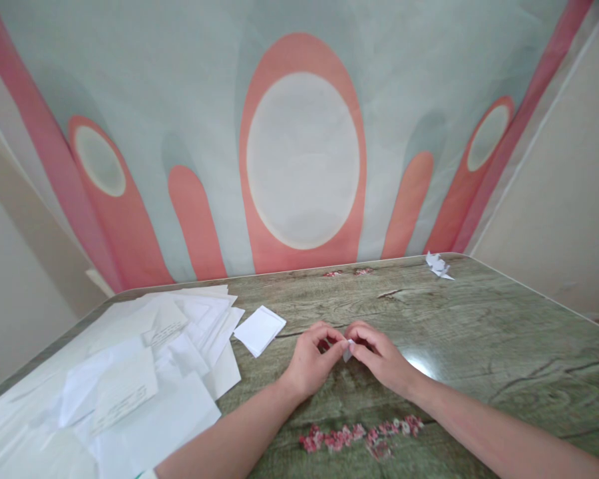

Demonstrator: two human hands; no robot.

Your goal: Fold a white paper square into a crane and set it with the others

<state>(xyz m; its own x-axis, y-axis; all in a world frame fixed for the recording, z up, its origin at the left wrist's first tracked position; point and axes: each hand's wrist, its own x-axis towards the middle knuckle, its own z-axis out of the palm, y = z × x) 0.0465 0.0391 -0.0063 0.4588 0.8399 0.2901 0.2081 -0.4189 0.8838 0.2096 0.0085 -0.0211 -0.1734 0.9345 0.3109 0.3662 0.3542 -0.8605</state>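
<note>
A small folded piece of white paper (348,352) is pinched between both hands, just above the wood-patterned table (299,306). My left hand (314,356) grips its left side with thumb and fingertips. From the right, my right hand (379,352) holds the same paper, thumb against fingers. The fingertips of the two hands nearly meet and cover most of the paper. A small stack of square white sheets (260,330) lies a little to the left of my left hand.
Loose white papers (170,412), some with printed lines, spread across the table's left side. At the far right corner sits a crumpled-looking white folded paper piece (438,265). A backdrop (302,159) with pink and white rounded shapes stands behind the table.
</note>
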